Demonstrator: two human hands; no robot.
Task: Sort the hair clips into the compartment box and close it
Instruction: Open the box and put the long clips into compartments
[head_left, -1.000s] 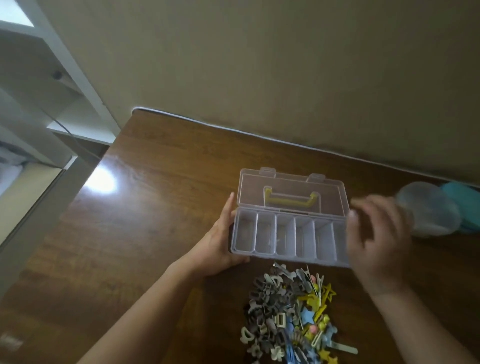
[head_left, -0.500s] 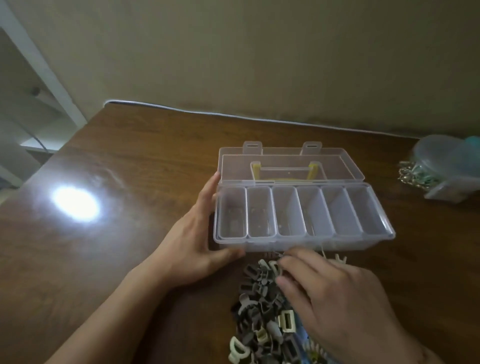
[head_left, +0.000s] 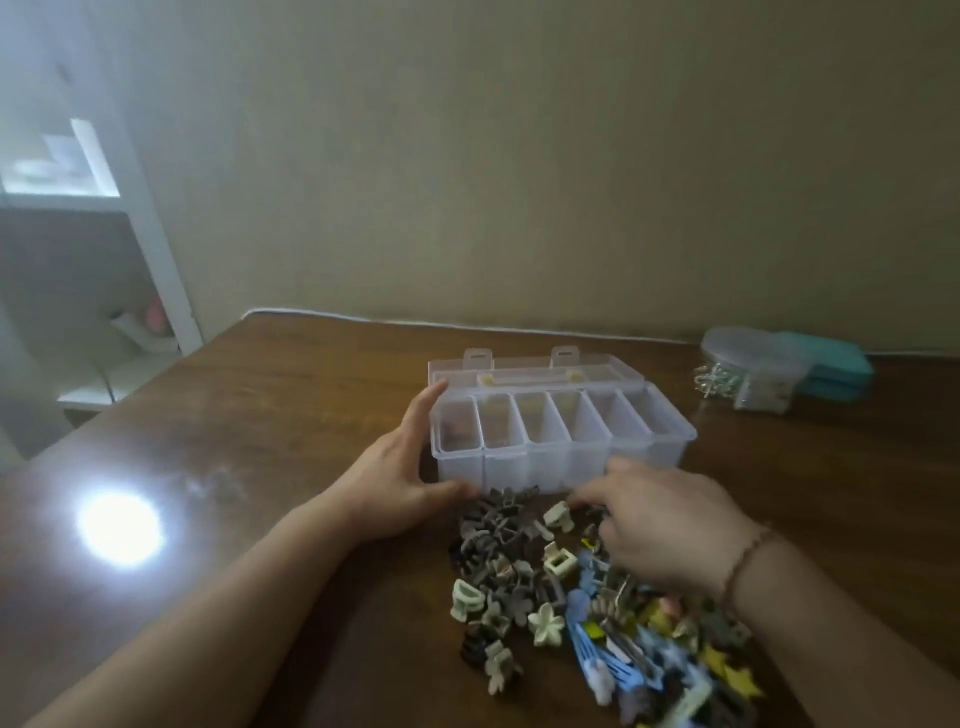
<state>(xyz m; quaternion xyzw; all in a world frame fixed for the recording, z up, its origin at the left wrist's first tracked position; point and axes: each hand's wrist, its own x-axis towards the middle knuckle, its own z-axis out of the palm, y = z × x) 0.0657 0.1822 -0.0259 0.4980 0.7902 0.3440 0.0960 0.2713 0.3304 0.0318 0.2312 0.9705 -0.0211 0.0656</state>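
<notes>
A clear plastic compartment box (head_left: 519, 470) lies on the brown table with its lid folded back; its row of compartments looks nearly empty. My left hand (head_left: 397, 478) rests against the box's left end, fingers straight up the side and thumb along the front bottom edge. A heap of hair clips (head_left: 524, 577) lies just in front of the box: grey and pale green claw clips on the left, blue and yellow ones on the right. My right hand (head_left: 670, 525) hovers over the heap, its blurred fingertips down among the clips near the box's front wall. Whether they pinch a clip is unclear.
At the back right stand a clear tub (head_left: 753, 374) with metal clips beside it and a teal box (head_left: 831, 369). The wall runs right behind the table. The table's left edge (head_left: 156, 384) drops off toward a white shelf. A bright glare spot (head_left: 117, 527) sits at the left.
My right hand has come from the box's right end down onto the clip heap and now reaches closer to the box's front. My left hand stays at the box's left end.
</notes>
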